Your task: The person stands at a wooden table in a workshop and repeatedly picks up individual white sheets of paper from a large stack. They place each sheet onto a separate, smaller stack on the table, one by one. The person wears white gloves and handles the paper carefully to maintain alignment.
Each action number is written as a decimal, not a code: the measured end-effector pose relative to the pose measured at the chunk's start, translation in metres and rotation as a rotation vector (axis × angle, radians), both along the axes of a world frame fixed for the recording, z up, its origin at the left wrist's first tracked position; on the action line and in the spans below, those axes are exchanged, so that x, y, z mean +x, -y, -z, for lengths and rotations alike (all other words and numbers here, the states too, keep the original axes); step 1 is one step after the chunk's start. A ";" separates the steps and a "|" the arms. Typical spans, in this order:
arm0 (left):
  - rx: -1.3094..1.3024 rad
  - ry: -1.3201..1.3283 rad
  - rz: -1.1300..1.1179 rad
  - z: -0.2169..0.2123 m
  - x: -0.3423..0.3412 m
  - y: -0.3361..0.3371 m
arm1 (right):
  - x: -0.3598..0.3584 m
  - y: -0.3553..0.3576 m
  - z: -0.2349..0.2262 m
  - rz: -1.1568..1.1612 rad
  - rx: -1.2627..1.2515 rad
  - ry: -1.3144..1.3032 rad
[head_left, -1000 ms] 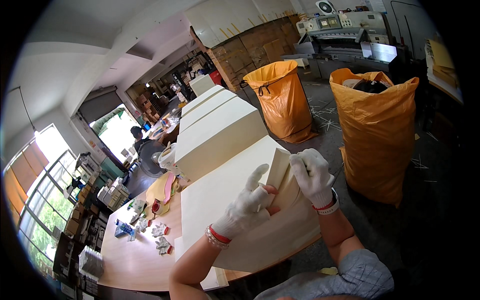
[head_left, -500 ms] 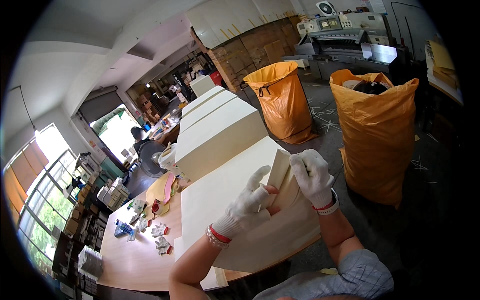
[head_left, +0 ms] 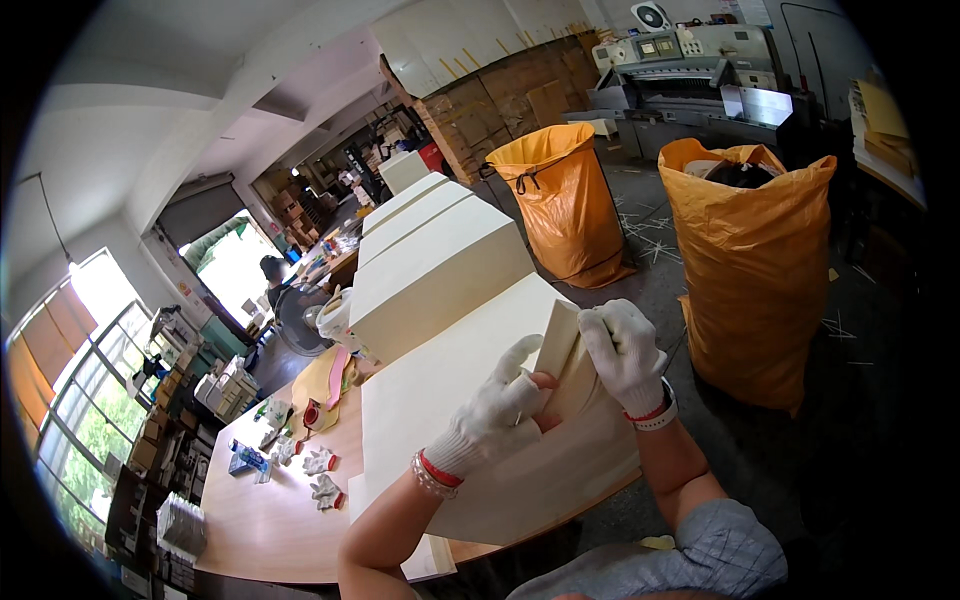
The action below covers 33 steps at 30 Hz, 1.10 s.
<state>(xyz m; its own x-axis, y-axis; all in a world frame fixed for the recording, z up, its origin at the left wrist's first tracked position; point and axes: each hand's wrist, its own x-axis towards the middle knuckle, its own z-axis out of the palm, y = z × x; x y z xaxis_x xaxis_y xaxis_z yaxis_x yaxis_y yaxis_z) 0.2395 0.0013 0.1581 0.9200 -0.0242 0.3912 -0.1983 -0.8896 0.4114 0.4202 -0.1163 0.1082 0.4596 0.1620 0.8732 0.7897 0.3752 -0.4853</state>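
Bent paper [head_left: 557, 340] held at right edge: L hand [head_left: 495, 405] loosely curled, R hand [head_left: 622, 345] nearly fisted; grips little changed vs. prev.

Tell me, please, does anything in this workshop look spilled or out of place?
Yes. Thin white strips lie scattered on the dark floor near the orange bags, like dropped scraps. Also, on the left hand, the glove leaves some fingertips bare, perhaps cut or worn.

The broad stack of cream paper [head_left: 440, 375] lies on the desk [head_left: 260, 530], its right-hand edge (several sheets thick) bent upward.
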 end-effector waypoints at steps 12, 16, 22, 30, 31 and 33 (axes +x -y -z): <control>0.134 0.008 0.018 0.001 0.001 -0.004 | 0.000 0.003 0.000 -0.032 0.009 0.013; 0.032 -0.057 0.038 0.001 0.003 -0.007 | -0.002 0.002 -0.002 -0.011 0.033 -0.003; -0.045 0.017 -0.003 0.011 0.001 -0.008 | 0.000 -0.001 0.002 -0.024 0.040 -0.017; -0.037 0.031 -0.055 0.007 -0.003 -0.001 | -0.003 0.005 -0.003 -0.068 0.040 -0.020; 0.063 0.028 -0.025 0.004 -0.002 -0.002 | -0.002 0.004 -0.003 -0.052 0.036 0.001; 0.174 0.000 0.025 -0.001 0.002 -0.005 | -0.001 0.002 0.001 -0.009 0.026 0.040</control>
